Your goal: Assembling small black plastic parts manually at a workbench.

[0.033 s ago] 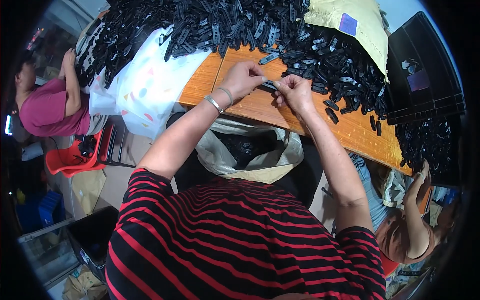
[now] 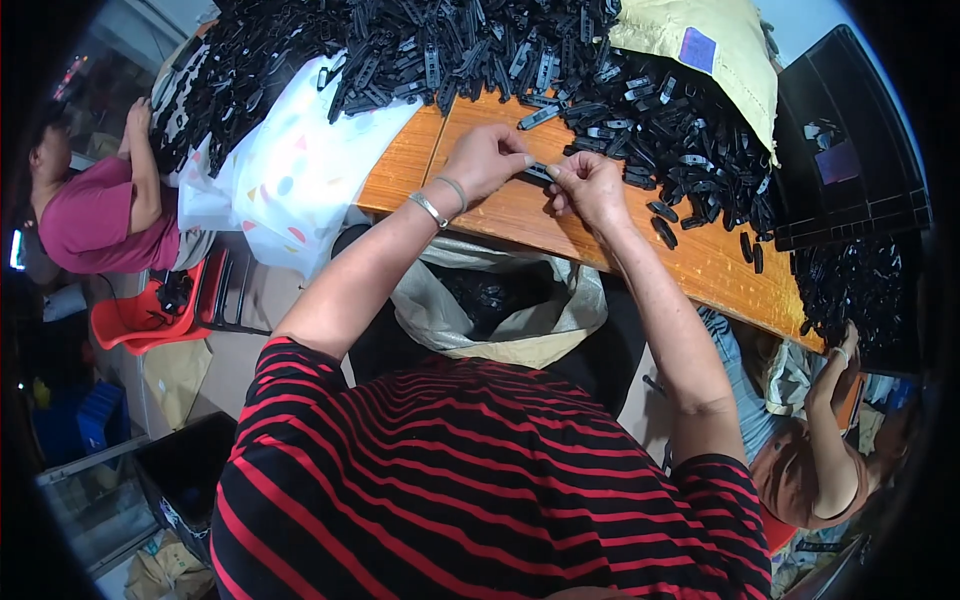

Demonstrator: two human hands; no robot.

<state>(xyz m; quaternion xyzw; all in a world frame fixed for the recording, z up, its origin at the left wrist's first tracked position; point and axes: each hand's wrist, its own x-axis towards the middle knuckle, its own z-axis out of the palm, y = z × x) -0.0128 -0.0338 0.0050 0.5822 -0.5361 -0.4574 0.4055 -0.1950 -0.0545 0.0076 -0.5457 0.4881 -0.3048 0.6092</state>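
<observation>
Head view: near the ctr, a white woven sack with wide round mouth (image 2: pixel 440 312) opens below the edge of the brown wooden table (image 2: pixel 690 275); black stuff lies inside, kind hard to make out. Betw. 1 and 2 o'clock, a beige sack with purple label (image 2: pixel 740 60) lies with small black plastic parts (image 2: pixel 690 150) heaped at its lower edge. At 8 o'clock stands a black open bin (image 2: pixel 152 478), its inside too dark to read.

The heap of black parts (image 2: pixel 430 50) at 12 o'clock is cut off by the upper edge. At 4 o'clock a co-worker in brown top (image 2: pixel 800 470) is partly lost in the dark rim.

The thing in work, a slim black plastic piece (image 2: pixel 538 171), is at approx. 1 o'clock, over the table; its ends are covered by fingers, & I can't tell if it touches the wood. L hand (image 2: pixel 485 160) pinches its 10 o'clock end w/ thumb and fingers, wrist bent, silver bracelet (image 2: pixel 430 209) on it. R hand (image 2: pixel 598 193) pinches the 4 o'clock end, forearm slanting toward 11 o'clock.
</observation>
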